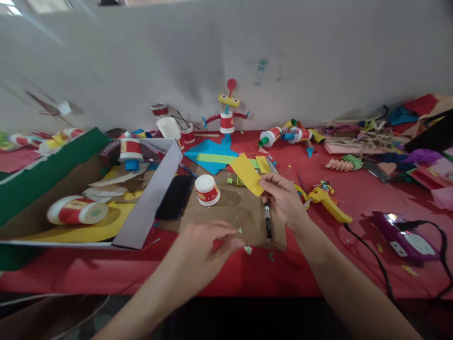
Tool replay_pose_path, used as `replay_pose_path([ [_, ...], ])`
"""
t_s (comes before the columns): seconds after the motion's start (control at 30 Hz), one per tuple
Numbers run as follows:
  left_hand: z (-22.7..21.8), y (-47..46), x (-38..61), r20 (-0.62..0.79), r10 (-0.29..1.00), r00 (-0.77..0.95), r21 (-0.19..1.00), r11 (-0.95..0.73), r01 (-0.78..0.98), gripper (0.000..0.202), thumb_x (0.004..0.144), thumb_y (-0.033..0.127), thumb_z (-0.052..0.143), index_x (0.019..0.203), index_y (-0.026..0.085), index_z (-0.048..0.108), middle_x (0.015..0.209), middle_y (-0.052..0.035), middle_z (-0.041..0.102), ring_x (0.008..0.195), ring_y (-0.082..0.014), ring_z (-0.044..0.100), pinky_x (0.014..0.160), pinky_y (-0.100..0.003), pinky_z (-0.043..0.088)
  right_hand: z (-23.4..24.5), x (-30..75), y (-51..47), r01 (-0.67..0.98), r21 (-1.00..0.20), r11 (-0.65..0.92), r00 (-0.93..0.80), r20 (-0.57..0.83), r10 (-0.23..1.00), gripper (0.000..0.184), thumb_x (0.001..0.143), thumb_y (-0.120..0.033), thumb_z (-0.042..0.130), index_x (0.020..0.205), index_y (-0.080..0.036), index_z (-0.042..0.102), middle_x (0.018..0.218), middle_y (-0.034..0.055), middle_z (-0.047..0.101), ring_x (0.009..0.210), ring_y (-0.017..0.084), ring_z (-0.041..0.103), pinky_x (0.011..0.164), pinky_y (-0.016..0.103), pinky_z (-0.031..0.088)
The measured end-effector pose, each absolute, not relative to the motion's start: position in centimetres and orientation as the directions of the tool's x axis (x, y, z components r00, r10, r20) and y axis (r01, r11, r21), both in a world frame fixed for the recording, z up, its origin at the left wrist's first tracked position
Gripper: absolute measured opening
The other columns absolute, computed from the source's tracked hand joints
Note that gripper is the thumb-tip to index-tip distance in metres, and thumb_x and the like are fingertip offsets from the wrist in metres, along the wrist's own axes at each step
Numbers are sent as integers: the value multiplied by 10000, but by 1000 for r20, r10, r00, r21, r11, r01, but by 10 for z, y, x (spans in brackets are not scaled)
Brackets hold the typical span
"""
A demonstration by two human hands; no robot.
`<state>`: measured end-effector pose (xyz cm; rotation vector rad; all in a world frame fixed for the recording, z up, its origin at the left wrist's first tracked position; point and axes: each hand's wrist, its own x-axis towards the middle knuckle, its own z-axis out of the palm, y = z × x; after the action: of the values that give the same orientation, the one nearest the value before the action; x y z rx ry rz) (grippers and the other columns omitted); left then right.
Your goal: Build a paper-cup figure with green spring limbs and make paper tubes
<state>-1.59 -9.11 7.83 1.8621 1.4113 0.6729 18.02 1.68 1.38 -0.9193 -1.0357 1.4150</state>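
Observation:
My right hand (281,196) pinches a small rectangle of yellow paper (247,174) by its lower right end, above a brown cardboard sheet (226,217). My left hand (208,252) hovers over the near side of the cardboard, fingers apart, holding nothing. Between the hands and the far edge, a red and white paper cup (207,190) stands upside down. A black marker (268,221) lies just below my right hand. Beyond the yellow piece are a light green paper strip (219,160) and blue paper (204,152). Paper scraps (247,250) lie near my left fingertips.
A box (141,198) with cups and paper stands at left, a phone (175,197) beside it. A paper-cup figure (227,122) stands by the wall. At right lie a yellow glue gun (329,204), a purple power strip (403,238) with cords, and heaped paper (357,137).

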Motion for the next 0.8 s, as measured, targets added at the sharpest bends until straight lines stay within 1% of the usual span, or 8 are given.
replay_pose_path([
  [0.07, 67, -55, 7, -37, 978, 205, 933, -39, 357, 291, 766, 357, 673, 1036, 263, 724, 1046, -61, 731, 948, -256, 672, 828, -389, 524, 13, 179, 15, -297, -955, -17, -119, 20, 993, 187, 692, -315, 741, 754, -177, 631, 635, -48, 600, 445, 56, 504, 424, 183, 387],
  [0.13, 53, -23, 27, -31, 995, 93, 999, 29, 22, 282, 776, 344, 666, 1028, 223, 710, 1035, -67, 727, 948, -221, 662, 822, -349, 516, 11, 177, 15, -261, -965, -1, -131, 34, 991, 212, 695, -332, 742, 770, -175, 621, 626, -46, 603, 435, 62, 504, 423, 189, 388],
  [0.2, 40, 0, 38, -178, 984, -21, 945, 165, -282, 211, 743, 326, 703, 874, 161, 716, 899, -75, 734, 790, -182, 669, 723, -297, 520, 10, 178, 14, -204, -979, 17, -154, 49, 987, 226, 721, -353, 724, 806, -179, 608, 618, -44, 601, 428, 74, 508, 426, 201, 392],
  [0.3, 24, 15, 39, -313, 949, 30, 784, 276, -556, 159, 665, 223, 767, 772, 138, 686, 745, -47, 707, 618, -123, 625, 616, -239, 492, 12, 184, 15, -82, -988, 132, -154, 143, 978, 168, 842, -348, 601, 926, -203, 606, 691, -22, 622, 480, 100, 552, 493, 237, 439],
  [0.37, 17, 16, 33, -322, 942, 95, 725, 310, -616, 170, 627, 159, 786, 756, 143, 675, 684, -14, 681, 535, -85, 574, 564, -209, 466, 13, 190, 17, 64, -950, 307, -174, 292, 940, 170, 893, -279, 523, 1028, -235, 616, 884, 22, 653, 612, 122, 606, 606, 277, 490],
  [0.5, 14, 14, 21, -320, 935, 149, 720, 343, -603, 206, 609, 148, 806, 765, 158, 673, 641, 23, 644, 488, -59, 526, 527, -195, 439, 15, 196, 21, 343, -715, 609, -328, 517, 791, 309, 844, -149, 568, 1107, -286, 655, 1224, 72, 545, 1045, 205, 582, 850, 352, 489],
  [0.63, 18, 13, 20, -314, 934, 169, 771, 354, -529, 159, 638, 211, 804, 711, 145, 680, 593, 16, 623, 498, -71, 545, 529, -207, 432, 12, 192, 22, 369, -674, 640, -328, 549, 768, 242, 862, -146, 553, 1015, -271, 693, 1158, 74, 551, 1035, 193, 579, 848, 343, 486],
  [0.8, 23, 8, 27, -283, 949, 141, 771, 312, -555, 155, 654, 138, 767, 804, 131, 727, 812, -66, 729, 693, -125, 656, 744, -258, 496, 10, 189, 22, 397, -737, 547, -222, 501, 836, 101, 847, -256, 619, 773, -213, 674, 991, 57, 595, 955, 188, 592, 806, 302, 472],
])
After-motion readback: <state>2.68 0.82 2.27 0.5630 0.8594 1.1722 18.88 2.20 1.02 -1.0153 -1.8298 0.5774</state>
